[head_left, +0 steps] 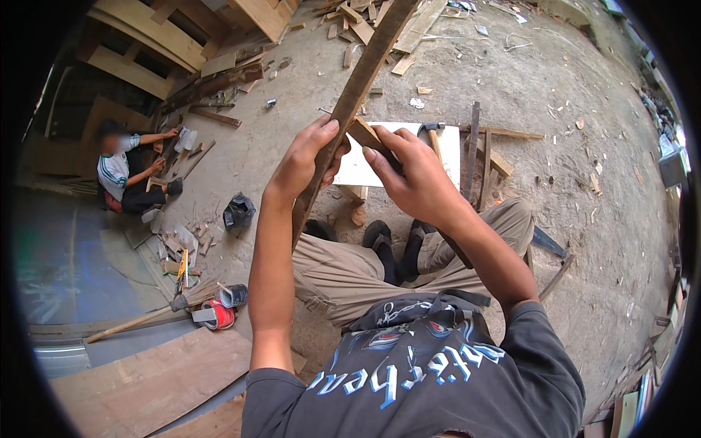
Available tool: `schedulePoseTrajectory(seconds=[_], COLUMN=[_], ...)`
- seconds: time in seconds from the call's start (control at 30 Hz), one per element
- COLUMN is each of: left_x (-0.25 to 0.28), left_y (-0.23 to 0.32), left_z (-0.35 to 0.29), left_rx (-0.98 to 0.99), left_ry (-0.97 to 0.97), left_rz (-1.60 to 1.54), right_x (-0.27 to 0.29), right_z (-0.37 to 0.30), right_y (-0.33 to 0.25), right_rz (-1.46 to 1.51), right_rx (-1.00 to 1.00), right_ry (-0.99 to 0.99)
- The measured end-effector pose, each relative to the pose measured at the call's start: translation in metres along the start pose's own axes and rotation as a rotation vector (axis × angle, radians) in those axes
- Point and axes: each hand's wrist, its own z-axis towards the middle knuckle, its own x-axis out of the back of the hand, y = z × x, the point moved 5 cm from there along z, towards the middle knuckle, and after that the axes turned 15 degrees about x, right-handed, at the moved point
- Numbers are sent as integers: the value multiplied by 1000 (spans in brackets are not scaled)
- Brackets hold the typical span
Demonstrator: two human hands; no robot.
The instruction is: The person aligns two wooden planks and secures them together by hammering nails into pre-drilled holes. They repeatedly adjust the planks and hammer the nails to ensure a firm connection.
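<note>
My left hand (308, 155) is closed round a long dark wooden strip (374, 62), which slants from the top of the view down toward my left knee. A nail (323, 111) sticks out from the strip's left side, just above my left fingers. In my right hand (415, 171) is a second wooden strip (363, 133), its end meeting the long one at an angle; whether they are joined I cannot tell. Below my hands lies a white board (356, 169), with a hammer (435, 140) resting on its right part.
Wooden strips (485, 164) lie right of the board, and a handsaw (549, 242) is by my right knee. A black plastic bag (239, 211), paint cans (217, 314) and a broom (139, 323) are at left. Another person (124, 164) sits far left. Wood scraps (358, 22) lie ahead.
</note>
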Motion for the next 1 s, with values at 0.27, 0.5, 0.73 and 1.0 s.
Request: schedulePoseTrajectory(seconds=[0.27, 0.5, 0.73, 1.0], left_x=[5, 9, 2, 9], left_y=[6, 20, 42, 46], left_z=[-2, 5, 10, 39], left_rx=[-16, -15, -106, -142], left_ry=[13, 207, 229, 167], left_rz=[176, 658, 768, 686], right_x=[-1, -8, -13, -20], right_z=[0, 0, 8, 21], right_y=[5, 27, 53, 82], right_rz=[-15, 87, 175, 207], right_rx=[32, 113, 187, 222], right_ry=[-39, -6, 58, 91])
